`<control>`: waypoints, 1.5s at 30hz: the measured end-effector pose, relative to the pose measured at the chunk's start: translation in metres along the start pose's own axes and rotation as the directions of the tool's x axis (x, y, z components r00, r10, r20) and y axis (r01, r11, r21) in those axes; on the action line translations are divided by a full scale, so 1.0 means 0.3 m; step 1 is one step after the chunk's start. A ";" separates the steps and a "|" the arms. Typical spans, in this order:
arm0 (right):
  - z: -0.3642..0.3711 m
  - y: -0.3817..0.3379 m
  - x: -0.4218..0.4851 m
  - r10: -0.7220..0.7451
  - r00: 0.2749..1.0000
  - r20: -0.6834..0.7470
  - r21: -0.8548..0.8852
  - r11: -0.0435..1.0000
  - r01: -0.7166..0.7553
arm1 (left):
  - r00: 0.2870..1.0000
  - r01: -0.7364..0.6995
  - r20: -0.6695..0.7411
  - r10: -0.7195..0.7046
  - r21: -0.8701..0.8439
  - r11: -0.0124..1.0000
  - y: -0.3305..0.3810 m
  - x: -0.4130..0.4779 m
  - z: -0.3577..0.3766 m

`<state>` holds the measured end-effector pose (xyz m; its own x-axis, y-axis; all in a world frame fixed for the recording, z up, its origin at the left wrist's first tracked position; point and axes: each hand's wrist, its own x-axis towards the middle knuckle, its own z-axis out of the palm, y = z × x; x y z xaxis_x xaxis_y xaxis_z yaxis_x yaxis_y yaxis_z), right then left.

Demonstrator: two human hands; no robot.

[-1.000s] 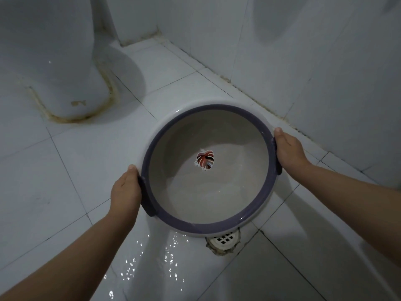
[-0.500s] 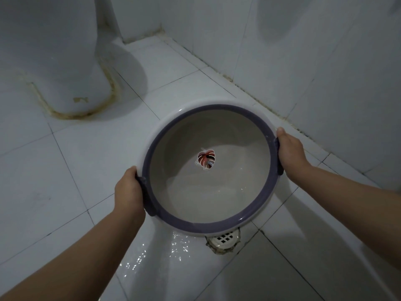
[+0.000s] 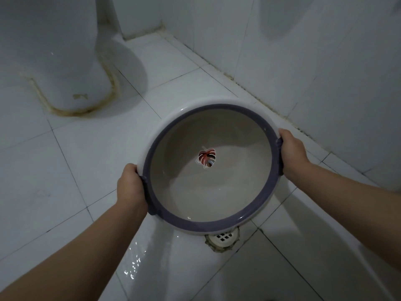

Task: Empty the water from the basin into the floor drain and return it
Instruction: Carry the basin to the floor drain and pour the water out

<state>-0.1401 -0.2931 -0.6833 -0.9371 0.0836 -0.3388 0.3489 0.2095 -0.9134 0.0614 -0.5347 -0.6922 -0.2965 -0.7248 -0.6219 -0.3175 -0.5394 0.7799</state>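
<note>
We see a round plastic basin (image 3: 217,192), cream inside with a purple rim band and a white outer lip, held up over the white tiled floor (image 3: 86,159) by both hands. The left hand (image 3: 130,185) clamps the purple side handle on the basin's left edge, its fingers wrapped under the rim and out of sight, thumb on top. The right hand (image 3: 291,152) grips the opposite handle the same way, closed firmly on the rim. The basin sits tipped toward us, near edge lower. Its near rim hangs just above the floor drain (image 3: 223,237), hiding the drain's far part (the white square-holed grate peeks out below the rim). Inside, a leaf sticker (image 3: 206,158), red and pale, marks the middle of the bottom. We cannot tell how much water remains inside; only a few glints show near the lower wall. A wet patch (image 3: 138,261) shines on the tiles left of the drain, between our forearms. The toilet base (image 3: 65,72), with yellowed sealant around its foot, stands well apart at upper left. Tiled wall (image 3: 325,61) runs along the right.
</note>
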 end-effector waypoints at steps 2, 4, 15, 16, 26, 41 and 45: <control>-0.002 0.006 0.007 0.007 1.000 0.021 0.028 1.000 -0.007 | 1.000 0.009 0.007 -0.009 -0.009 1.000 -0.005 -0.005 -0.003; -0.007 0.015 0.011 0.021 0.999 0.034 0.057 0.998 -0.023 | 0.999 0.036 0.017 -0.035 -0.024 0.999 -0.007 -0.012 -0.001; -0.016 0.038 0.012 0.034 0.999 0.034 0.115 0.993 -0.038 | 0.997 0.064 0.037 -0.061 -0.080 0.995 0.005 -0.056 0.004; -0.020 0.041 0.014 0.032 0.999 0.030 0.111 0.993 -0.035 | 0.997 0.063 0.038 -0.060 -0.076 0.995 0.004 -0.056 0.004; -0.049 0.072 0.007 0.084 0.995 0.055 0.080 0.993 -0.088 | 0.999 0.046 0.024 -0.044 -0.064 0.997 -0.005 -0.058 0.005; -0.055 0.083 0.002 0.120 0.993 -0.018 0.129 0.985 -0.117 | 0.999 0.032 0.002 -0.032 -0.116 0.993 -0.016 -0.051 -0.002; -0.058 0.085 -0.003 0.142 0.990 -0.018 0.150 0.979 -0.137 | 1.000 0.031 0.000 -0.031 -0.137 0.990 -0.017 -0.052 -0.003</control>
<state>-0.1302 -0.2709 -0.7024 -0.8780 0.1300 -0.4606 0.4695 0.0479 -0.8816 0.0684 -0.5212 -0.6864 -0.2867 -0.7075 -0.6460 -0.1997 -0.6153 0.7626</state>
